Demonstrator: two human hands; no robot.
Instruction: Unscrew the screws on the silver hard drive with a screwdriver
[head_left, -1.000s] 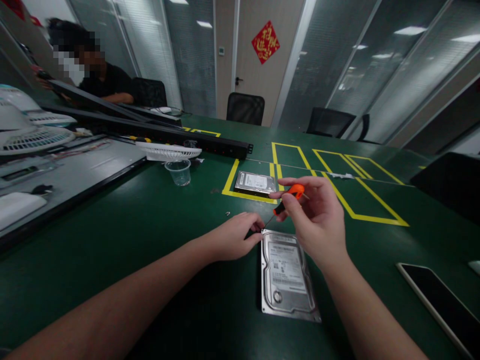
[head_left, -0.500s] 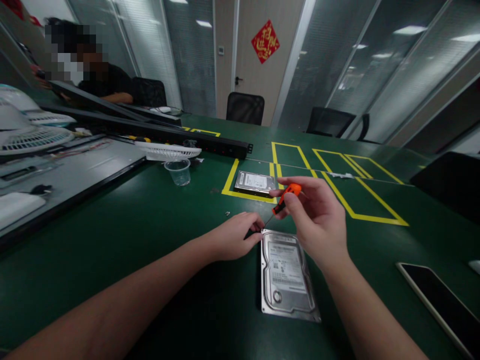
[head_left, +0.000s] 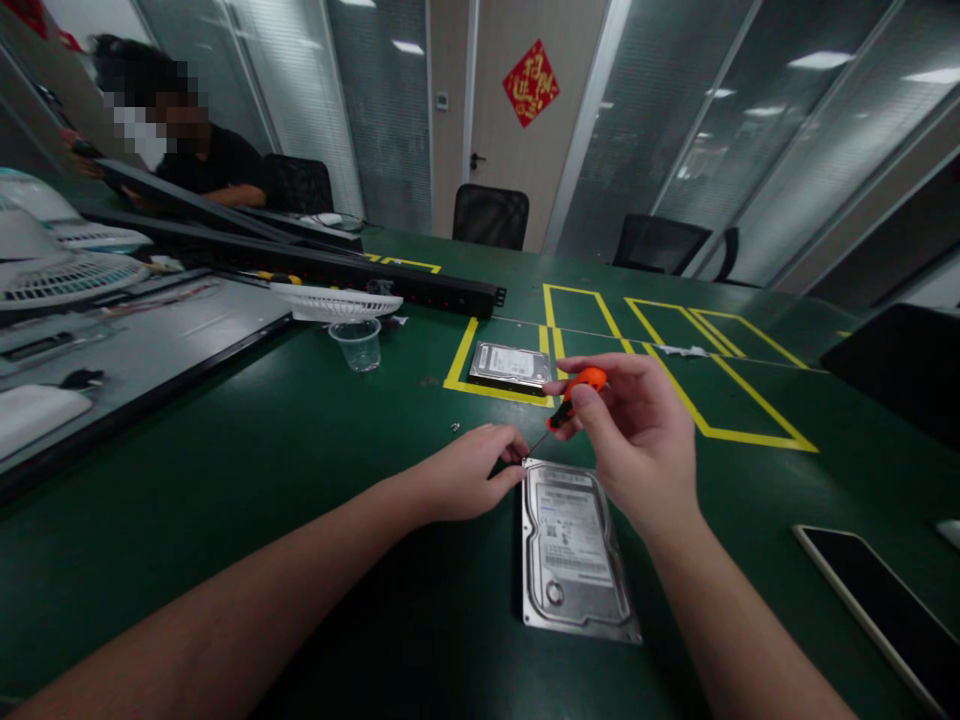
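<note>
- Green worktop (head_left: pixel 225 450), glass partitions (head_left: pixel 382 120) beyond.
- Works on hard drive (head_left: pixel 574 560), flat toward near edge.
- Half-curls left hand (head_left: pixel 480 470) at drive's far-left corner, hold unclear; grips screwdriver (head_left: pixel 589 378) in nearly closed right hand (head_left: pixel 641 430).
- Seems midway: tiny metal bits (head_left: pixel 455 427) loose, this corner apparently unfinished.

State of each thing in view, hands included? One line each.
Near hard drive, flat, label up, cover on.
Screwdriver, slanted, tip down at that drive's corner.
Right hand, closed around the screwdriver.
Left hand, fingers at the same corner; grip unclear.
Far hard drive, flat, label up.
Small metal pieces, lying loose.
Clear cup, upright, no lid.
Phone, flat, screen dark.
Door, closed.
</note>
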